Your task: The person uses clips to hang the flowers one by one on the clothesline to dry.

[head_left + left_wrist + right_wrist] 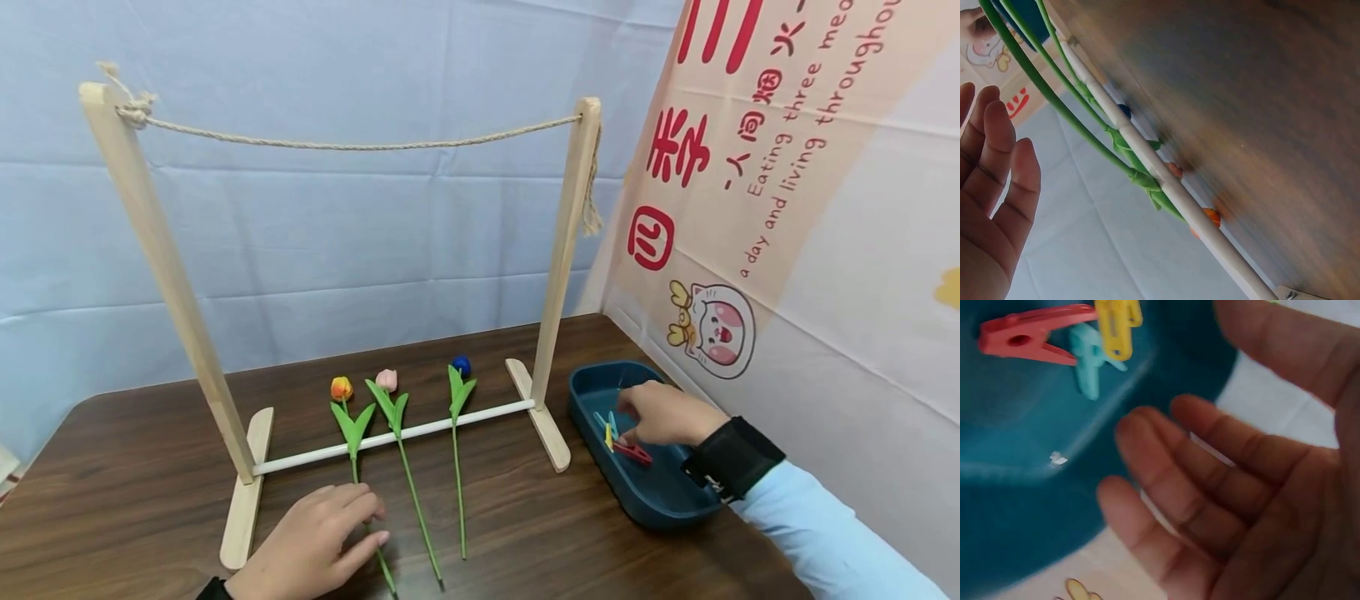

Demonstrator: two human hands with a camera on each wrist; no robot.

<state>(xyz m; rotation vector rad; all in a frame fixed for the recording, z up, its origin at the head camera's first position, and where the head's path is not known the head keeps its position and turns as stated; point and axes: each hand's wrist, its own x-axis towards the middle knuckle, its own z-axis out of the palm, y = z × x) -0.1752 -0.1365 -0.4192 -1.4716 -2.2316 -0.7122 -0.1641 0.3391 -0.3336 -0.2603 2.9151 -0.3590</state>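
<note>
Two hands, fingers loosely apart | left hand (pixel 318 533) over tulip (pixel 352 431) | right hand (pixel 663 412) inside basin (pixel 660 514)

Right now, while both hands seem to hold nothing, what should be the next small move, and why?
Probably the right hand should pinch the red clothespin: its thumb and fingers are apart, and it reaches into the blue tray close to that clothespin. No clothespin hangs on the rope.

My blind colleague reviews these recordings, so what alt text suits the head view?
A person's right hand is in a blue tray with clips; the left hand is near three tulips lying across a white bar. A rope joins two wooden posts.
</note>
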